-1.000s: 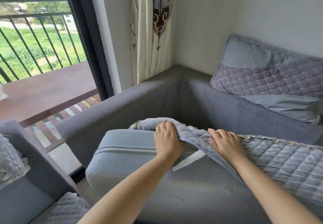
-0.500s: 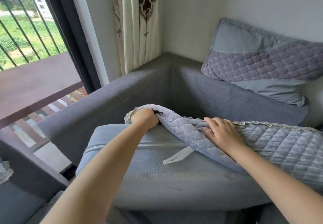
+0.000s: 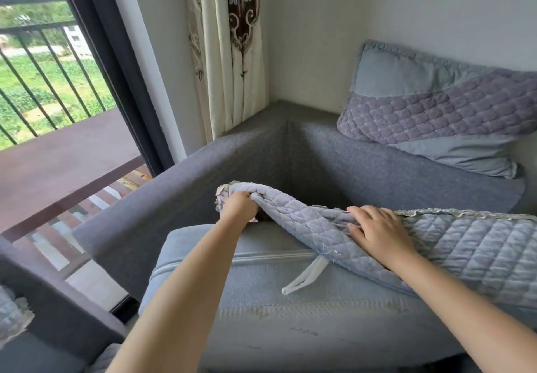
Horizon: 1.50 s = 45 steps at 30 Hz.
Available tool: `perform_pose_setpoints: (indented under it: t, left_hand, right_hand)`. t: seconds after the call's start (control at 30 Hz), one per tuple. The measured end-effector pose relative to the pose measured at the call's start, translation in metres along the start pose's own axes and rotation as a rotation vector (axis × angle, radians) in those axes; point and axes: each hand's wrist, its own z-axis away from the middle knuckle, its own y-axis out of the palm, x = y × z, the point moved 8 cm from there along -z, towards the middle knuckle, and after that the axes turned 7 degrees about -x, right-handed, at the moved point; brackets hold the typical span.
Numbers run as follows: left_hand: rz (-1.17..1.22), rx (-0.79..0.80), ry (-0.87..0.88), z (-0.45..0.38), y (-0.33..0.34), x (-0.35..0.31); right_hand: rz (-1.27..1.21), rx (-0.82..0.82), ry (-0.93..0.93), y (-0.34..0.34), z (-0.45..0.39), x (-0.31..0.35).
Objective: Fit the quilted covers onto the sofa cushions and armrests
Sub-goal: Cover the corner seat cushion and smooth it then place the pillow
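Now the sofa (image 3: 203, 169) carries a cushion (image 3: 261, 300), and the cover (image 3: 436, 241) lies over its right part. Left hand (image 3: 236, 208) grips the cover's corner; right hand (image 3: 377, 233) presses flat on it, beside a strap (image 3: 305, 275).

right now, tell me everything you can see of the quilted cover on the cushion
The quilted cover is pale grey-lilac padded fabric stitched in diamonds, with a frilled trim along its far edge. It lies over the right part of the blue-grey cushion, its left corner lifted and bunched in the left hand. The right hand rests on it, fingers spread. A white strap hangs below its edge.
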Motion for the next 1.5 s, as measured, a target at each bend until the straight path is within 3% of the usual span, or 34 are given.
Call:
perform_pose_setpoints:
  t: [0.27,0.33,0.4,0.47,0.53,0.6,0.67,0.8,0.87,0.97,1.07,1.2,1.3,1.37,1.5]
  left_hand:
    - [0.566,-0.050,0.102,0.013,-0.041,-0.025]
    - [0.650,0.019,0.002,0.017,-0.042,-0.025]
    - [0.774,0.208,-0.177,0.028,-0.024,-0.019]
    - [0.841,0.263,-0.246,0.028,-0.005,-0.007]
    - [0.819,0.181,-0.196,0.019,0.002,0.002]
    - [0.751,-0.059,-0.067,0.014,-0.016,0.010]
    - [0.512,-0.315,0.155,0.017,-0.050,0.012]
    - [0.180,-0.454,0.416,0.028,-0.084,0.018]
    - [0.155,-0.440,0.456,0.034,-0.091,0.024]
    - [0.241,-0.333,0.362,0.034,-0.088,0.064]
    - [0.569,-0.130,0.135,0.051,-0.063,0.103]
    - [1.087,0.090,0.054,0.062,-0.042,0.085]
    - [1.250,0.163,0.060,0.062,-0.033,0.065]
    - [1.147,0.064,0.107,0.054,-0.040,0.068]
    - [0.512,-0.283,0.286,0.046,-0.075,0.096]
  right_hand:
    - [-0.063,0.062,-0.012,-0.010,0.006,0.007]
    - [-0.045,0.084,-0.030,-0.012,0.009,0.008]
    - [-0.029,0.085,-0.038,-0.011,0.014,0.008]
    - [-0.048,0.089,0.013,-0.011,0.017,0.006]
    - [-0.070,0.086,0.007,-0.010,0.019,0.007]
    - [-0.034,-0.013,-0.034,-0.016,0.020,0.005]
    - [-0.024,-0.015,-0.047,-0.019,0.025,0.007]
    - [-0.100,0.027,-0.031,-0.017,0.028,0.008]
    - [-0.084,0.043,-0.004,-0.017,0.023,0.006]
    - [-0.139,0.100,0.064,-0.014,0.011,0.003]
    - [-0.070,0.105,0.094,-0.009,0.006,0.009]
    - [0.010,0.090,0.107,-0.010,0.010,0.012]
    - [0.068,0.127,0.114,-0.013,0.015,0.012]
    - [0.114,0.159,0.116,-0.013,0.019,0.014]
    - [0.136,0.183,0.158,-0.014,0.024,0.016]
